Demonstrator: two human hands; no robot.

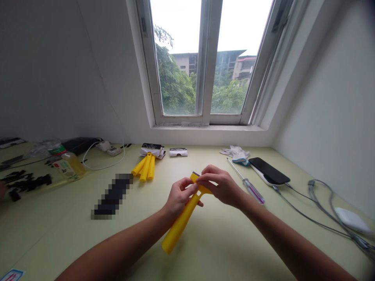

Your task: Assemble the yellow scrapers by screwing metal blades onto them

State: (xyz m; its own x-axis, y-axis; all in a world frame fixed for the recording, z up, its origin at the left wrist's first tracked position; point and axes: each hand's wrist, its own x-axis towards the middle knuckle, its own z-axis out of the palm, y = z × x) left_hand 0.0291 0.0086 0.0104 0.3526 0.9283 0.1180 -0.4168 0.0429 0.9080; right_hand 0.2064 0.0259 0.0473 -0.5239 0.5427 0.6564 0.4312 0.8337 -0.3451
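I am working over a pale green table point(234, 249), which is stretching to the walls on both sides. Beyond it a window point(209, 78) is letting in daylight. Between my hands I am holding a yellow tool point(182, 223) over the middle of the table, its long handle slanting down toward me and its wider head pointing away. My left hand point(177, 198) is closing on the tool near its neck, thumb and fingers meeting it by the head. My right hand point(223, 186) is pinching the head from the other side, fingers bunching close to my left ones. Farther off to the left, several yellow handles point(145, 169) are lying together. To my right, a black phone point(269, 170) is resting near a screwdriver point(252, 190), and a white glove point(236, 152) is lying crumpled behind them. A small dark strip point(195, 173) is showing at the tool's far edge.
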